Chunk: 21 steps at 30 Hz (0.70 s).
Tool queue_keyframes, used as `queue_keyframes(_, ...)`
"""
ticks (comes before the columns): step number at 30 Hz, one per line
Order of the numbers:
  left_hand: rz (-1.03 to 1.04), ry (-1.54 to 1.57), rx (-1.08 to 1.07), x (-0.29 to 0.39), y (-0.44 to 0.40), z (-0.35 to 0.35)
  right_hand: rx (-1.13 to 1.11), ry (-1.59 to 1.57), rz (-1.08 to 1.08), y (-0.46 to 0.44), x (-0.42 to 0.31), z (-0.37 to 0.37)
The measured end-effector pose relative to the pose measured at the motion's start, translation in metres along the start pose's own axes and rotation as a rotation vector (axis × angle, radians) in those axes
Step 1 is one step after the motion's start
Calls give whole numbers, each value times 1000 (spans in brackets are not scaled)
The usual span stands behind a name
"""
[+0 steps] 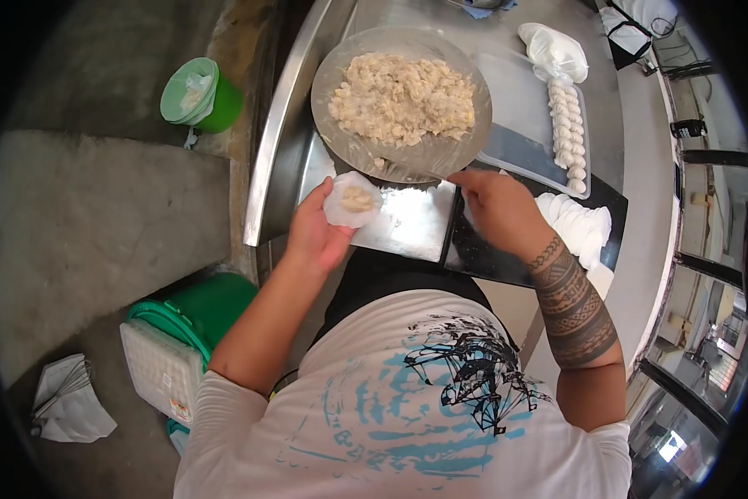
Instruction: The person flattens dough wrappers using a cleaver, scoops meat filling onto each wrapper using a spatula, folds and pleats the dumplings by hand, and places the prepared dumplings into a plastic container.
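A person in a white printed shirt stands at a steel counter (407, 239), both hands at work. The left hand (317, 231) holds one round wrapper (371, 213), fingers beneath and thumb against its edge; the wrapper lies flat, just on the near side of one wide bowl (340, 143), bearing one lump of filling (357, 198). The right hand (500, 209) pinches one thin utensil (426, 172) between thumb and fingers, the handle mostly hidden. The utensil's long axis runs crosswise, its tip pointing left and slightly away from the person, inside the bowl's near rim. A single large mound of filling (407, 96) fills much of the bowl. To the right, one tray (519, 156) carries two rows of white dumplings (567, 125), too crowded to count exactly, beside one knotted plastic bag (554, 51). Overlapping spare wrappers (575, 224), also uncountable, fan out beyond the right wrist.
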State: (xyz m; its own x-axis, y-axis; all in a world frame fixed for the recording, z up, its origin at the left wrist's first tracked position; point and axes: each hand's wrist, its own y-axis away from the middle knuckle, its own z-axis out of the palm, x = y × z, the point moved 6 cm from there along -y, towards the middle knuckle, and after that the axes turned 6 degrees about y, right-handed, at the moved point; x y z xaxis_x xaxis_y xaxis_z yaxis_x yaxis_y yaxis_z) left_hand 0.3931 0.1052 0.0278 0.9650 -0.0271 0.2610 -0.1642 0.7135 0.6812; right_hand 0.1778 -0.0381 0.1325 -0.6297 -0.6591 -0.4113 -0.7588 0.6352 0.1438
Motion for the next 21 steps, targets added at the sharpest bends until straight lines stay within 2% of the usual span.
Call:
queue_keyframes(3, -32, 32, -38, -2, 1, 3, -114, -151, 58, 11, -16, -12)
queue_keyframes(6, -54, 42, -82, -3, 9, 11, -83, -334, -4, 28, -23, -18)
queue_keyframes(12, -22, 69, -133, 1, 22, 26, 22, -36, -123, 38, -27, -52)
queue_keyframes(15, 48, 15, -143, 10, 30, 35, 158, 181, -31, 33, -17, -77)
queue_keyframes(19, 31, -17, -224, 10, 39, 59, 58, 473, 161, 2, 11, -22)
queue_keyframes(21, 28, -30, -260, 10, 49, 79, 483, 289, -52, 5, -25, -26)
